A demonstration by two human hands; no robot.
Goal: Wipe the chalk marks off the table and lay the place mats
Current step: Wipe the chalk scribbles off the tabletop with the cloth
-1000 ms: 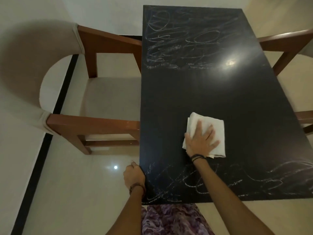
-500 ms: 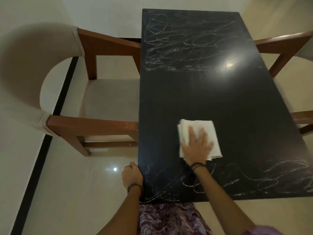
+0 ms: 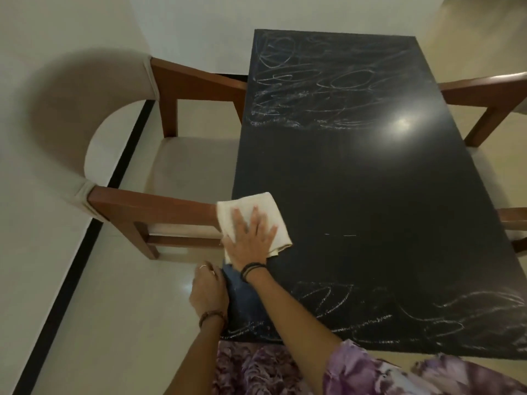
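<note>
Right hand (image 3: 251, 240): fingers (image 3: 255, 216) straight and spread, pressed flat on a folded white cloth (image 3: 275, 220), left of frame centre. No curl round the fabric; the palm bears down on it, grasping nothing. The cloth lies under the fingers and palm and shows beyond the fingertips and to their right. Its left corner hangs past the tabletop's (image 3: 385, 181) left edge, in front of the wooden arm of the chair (image 3: 154, 201) at frame left.

Left hand (image 3: 208, 292): lower centre-left, fingers curled over the tabletop's left edge near its near corner, apparently as a brace.

Progress, judged from the surface:
- Middle band of the black tabletop reads clean, apart from one or two short pale dashes right of the cloth.
- Far chalk marks (image 3: 313, 84), upper centre: dense scribble, untouched.
- Near chalk marks (image 3: 399, 312), along the lower edge: loops and streaks remain.

Wiping is perhaps a third done. No place mats in view; laying them has not begun.

A second chair (image 3: 484, 92) stands at upper right.
</note>
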